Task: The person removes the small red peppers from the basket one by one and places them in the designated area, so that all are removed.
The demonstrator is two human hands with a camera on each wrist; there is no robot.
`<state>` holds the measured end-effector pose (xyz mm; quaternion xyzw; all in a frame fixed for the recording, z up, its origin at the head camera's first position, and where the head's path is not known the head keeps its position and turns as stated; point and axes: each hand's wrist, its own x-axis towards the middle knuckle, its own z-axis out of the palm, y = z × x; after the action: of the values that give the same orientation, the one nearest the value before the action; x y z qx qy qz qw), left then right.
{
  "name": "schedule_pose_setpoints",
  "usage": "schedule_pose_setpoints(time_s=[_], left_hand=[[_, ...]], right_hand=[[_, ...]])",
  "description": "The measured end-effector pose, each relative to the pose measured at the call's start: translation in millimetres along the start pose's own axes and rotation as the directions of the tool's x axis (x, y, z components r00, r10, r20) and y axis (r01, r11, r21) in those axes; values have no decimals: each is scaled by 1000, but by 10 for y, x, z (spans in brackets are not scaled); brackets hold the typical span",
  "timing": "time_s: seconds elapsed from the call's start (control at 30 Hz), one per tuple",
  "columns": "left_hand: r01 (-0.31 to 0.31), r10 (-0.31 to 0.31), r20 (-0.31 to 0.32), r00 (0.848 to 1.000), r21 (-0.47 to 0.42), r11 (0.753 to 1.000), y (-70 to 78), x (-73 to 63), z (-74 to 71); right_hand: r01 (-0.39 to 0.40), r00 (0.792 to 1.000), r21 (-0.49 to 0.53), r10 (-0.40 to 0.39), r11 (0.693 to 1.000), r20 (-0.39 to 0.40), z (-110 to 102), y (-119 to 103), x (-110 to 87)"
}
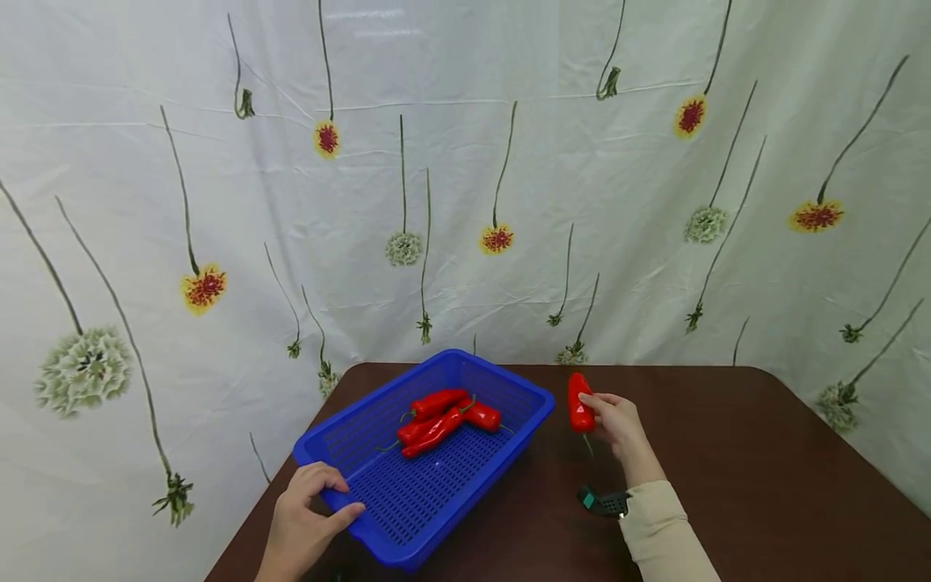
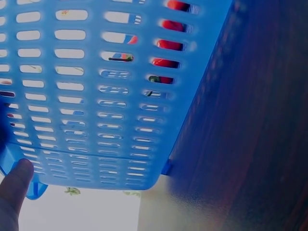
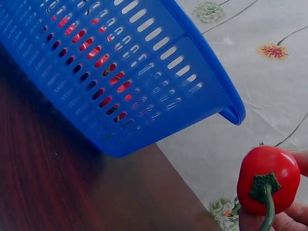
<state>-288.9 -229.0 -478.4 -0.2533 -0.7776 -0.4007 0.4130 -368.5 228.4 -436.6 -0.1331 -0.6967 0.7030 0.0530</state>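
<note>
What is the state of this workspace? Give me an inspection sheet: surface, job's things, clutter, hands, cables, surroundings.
Surface: dark brown table, smooth-looking where visible.
Job's things: blue basket with several red peppers piled inside; one held pepper outside it, to its right.
Clutter: nothing seen.
Left hand: the left hand holds the basket's rim at its near left end.
Right hand: the right hand pinches the held pepper; a dark strap shows at that wrist.
Cables: nothing seen.
Surroundings: white cloth printed with flowers, hanging behind the table, creased.
</note>
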Motion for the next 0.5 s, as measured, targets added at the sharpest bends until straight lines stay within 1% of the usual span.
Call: schedule_pose_setpoints(time_s=[0.2,0.33,0.5], left_hand=[[21,-21,2,1000,14,1000,21,-21,-16],[33,-33,3,999,24,999,29,-29,-26],[28,-28,4,1000,23,999,24,-9,-15]], right_hand=[[9,1000,-46,-10,999,-15,16,44,15],[15,1000,-78,-16,997,-4,27,44,14],[20,1000,-119,-21,993,-3,23,63,23]])
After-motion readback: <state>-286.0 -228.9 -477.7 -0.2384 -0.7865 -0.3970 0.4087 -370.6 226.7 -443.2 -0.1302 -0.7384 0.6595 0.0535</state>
